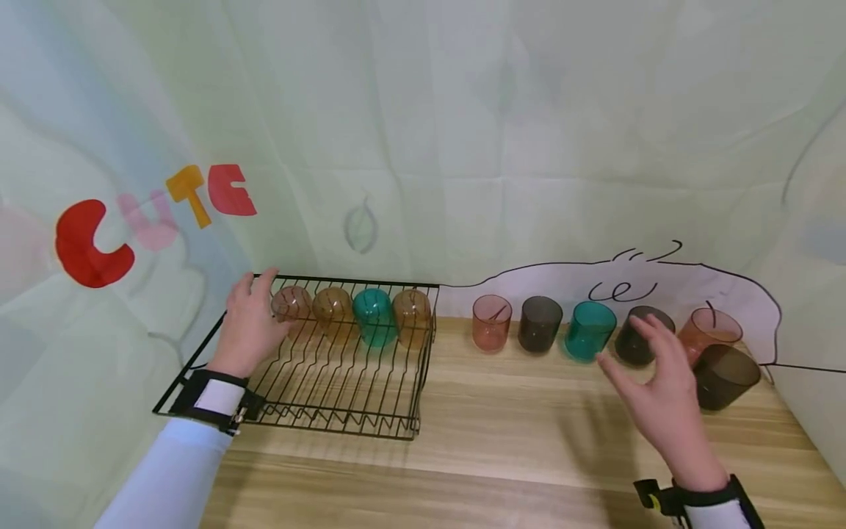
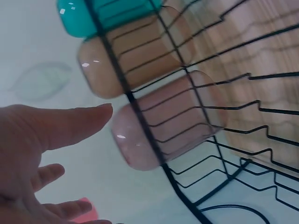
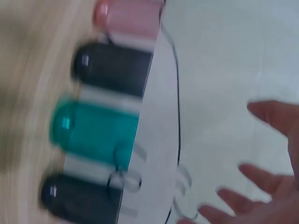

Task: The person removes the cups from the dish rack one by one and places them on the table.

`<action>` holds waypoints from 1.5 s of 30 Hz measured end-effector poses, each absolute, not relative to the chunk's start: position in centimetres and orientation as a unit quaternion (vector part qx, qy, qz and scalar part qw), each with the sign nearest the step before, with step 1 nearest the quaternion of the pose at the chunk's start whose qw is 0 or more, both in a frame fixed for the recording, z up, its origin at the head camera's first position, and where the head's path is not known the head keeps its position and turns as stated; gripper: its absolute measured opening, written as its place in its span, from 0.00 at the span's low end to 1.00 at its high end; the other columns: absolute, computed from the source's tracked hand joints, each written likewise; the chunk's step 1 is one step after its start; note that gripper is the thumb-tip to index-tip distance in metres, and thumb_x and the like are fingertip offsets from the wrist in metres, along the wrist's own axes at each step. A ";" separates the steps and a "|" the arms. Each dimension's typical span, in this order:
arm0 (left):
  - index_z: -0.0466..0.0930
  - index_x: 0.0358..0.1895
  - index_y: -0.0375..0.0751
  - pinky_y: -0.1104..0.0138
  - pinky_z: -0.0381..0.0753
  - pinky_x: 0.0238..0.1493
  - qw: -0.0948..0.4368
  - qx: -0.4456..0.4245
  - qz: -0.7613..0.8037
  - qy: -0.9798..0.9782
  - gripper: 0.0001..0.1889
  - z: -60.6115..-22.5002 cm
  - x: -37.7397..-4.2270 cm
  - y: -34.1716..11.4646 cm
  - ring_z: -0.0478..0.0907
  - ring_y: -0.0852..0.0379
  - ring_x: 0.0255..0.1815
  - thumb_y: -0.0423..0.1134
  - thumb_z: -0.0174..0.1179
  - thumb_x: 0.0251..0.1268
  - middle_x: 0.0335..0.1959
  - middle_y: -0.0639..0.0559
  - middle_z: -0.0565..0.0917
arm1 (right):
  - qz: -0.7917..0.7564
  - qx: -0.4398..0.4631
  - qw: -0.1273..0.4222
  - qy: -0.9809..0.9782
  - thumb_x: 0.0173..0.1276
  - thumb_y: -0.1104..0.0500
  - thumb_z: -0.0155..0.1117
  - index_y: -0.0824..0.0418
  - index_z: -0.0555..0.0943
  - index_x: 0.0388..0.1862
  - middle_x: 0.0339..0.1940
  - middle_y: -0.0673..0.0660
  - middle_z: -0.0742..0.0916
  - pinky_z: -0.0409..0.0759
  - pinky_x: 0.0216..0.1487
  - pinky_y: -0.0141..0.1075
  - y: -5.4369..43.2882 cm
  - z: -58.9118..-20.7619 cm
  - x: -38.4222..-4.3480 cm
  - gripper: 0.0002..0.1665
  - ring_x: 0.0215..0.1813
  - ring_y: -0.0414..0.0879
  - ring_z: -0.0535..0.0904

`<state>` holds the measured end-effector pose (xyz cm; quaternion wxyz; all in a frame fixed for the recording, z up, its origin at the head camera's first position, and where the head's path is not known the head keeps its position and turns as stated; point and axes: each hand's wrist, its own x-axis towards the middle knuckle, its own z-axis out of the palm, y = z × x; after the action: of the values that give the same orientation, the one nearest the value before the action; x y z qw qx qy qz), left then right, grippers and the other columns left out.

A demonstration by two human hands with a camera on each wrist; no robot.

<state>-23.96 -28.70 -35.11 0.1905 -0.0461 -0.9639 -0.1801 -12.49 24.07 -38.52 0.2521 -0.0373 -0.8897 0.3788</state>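
Observation:
My left hand [image 1: 247, 327] hovers over the left end of a black wire rack [image 1: 291, 422], fingers apart and holding nothing. Closest to it is an upside-down pink cup [image 2: 163, 123]. Beside that cup stand an amber cup [image 1: 333, 312], a teal cup [image 1: 375, 316] and another amber cup [image 1: 413, 316], bottoms up. My right hand [image 1: 667, 397] is raised above the table with thumb and fingers spread around air. Behind it are a teal cup [image 1: 590, 330] and a dark grey cup [image 1: 632, 345], partly hidden by the fingers.
Farther left in the upright row stand a pink cup [image 1: 491, 327] and a dark grey cup [image 1: 540, 327]. At the right end are another pink cup [image 1: 710, 330] and a dark cup [image 1: 727, 382]. A printed curtain [image 1: 463, 147] hangs behind the wooden table [image 1: 489, 448].

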 end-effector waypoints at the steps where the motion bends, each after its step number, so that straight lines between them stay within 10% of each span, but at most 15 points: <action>1: 0.54 0.71 0.38 0.30 0.61 0.52 0.181 -0.045 -0.179 -0.966 0.47 -35.3 -24.2 -28.9 0.52 0.20 0.64 0.32 0.70 0.44 0.67 0.20 0.52 | 0.374 -0.017 0.226 -0.899 0.58 0.48 0.69 0.57 0.65 0.69 0.72 0.63 0.63 0.58 0.63 0.65 23.3 -38.7 -12.6 0.41 0.71 0.63 0.57; 10: 0.51 0.72 0.40 0.30 0.61 0.53 0.127 -0.035 -0.168 -0.977 0.48 -36.7 -26.4 -29.9 0.48 0.16 0.64 0.29 0.69 0.45 0.68 0.18 0.49 | 0.380 0.071 0.079 -0.919 0.55 0.33 0.63 0.51 0.67 0.67 0.72 0.59 0.64 0.64 0.63 0.62 17.9 -41.0 -13.6 0.44 0.72 0.60 0.60; 22: 0.47 0.74 0.43 0.30 0.59 0.56 0.055 -0.020 -0.156 -0.986 0.49 -37.5 -28.1 -29.7 0.47 0.17 0.65 0.28 0.65 0.47 0.69 0.18 0.44 | 0.349 0.123 0.013 -0.929 0.51 0.26 0.59 0.48 0.71 0.64 0.70 0.56 0.69 0.70 0.63 0.55 15.6 -42.6 -13.5 0.45 0.69 0.56 0.65; 29: 0.43 0.75 0.46 0.40 0.74 0.46 0.016 -0.031 -0.178 -0.983 0.48 -38.2 -28.4 -29.6 0.55 0.20 0.63 0.28 0.63 0.52 0.71 0.21 0.42 | 0.354 0.122 0.004 -0.927 0.52 0.29 0.62 0.47 0.72 0.63 0.71 0.55 0.68 0.70 0.63 0.54 15.1 -42.8 -13.5 0.42 0.70 0.54 0.66; 45: 0.59 0.67 0.31 0.37 0.68 0.52 0.068 -0.038 -0.180 -0.981 0.40 -38.3 -27.8 -30.8 0.58 0.25 0.62 0.33 0.67 0.47 0.58 0.23 0.68 | 0.358 0.108 0.041 -0.927 0.56 0.34 0.64 0.50 0.74 0.61 0.67 0.54 0.73 0.70 0.64 0.52 15.0 -42.5 -13.5 0.37 0.68 0.53 0.68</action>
<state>-27.78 -30.81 -38.35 0.0681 -0.0376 -0.9806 -0.1798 -13.51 15.01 -42.51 0.0405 0.1076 -0.9267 0.3579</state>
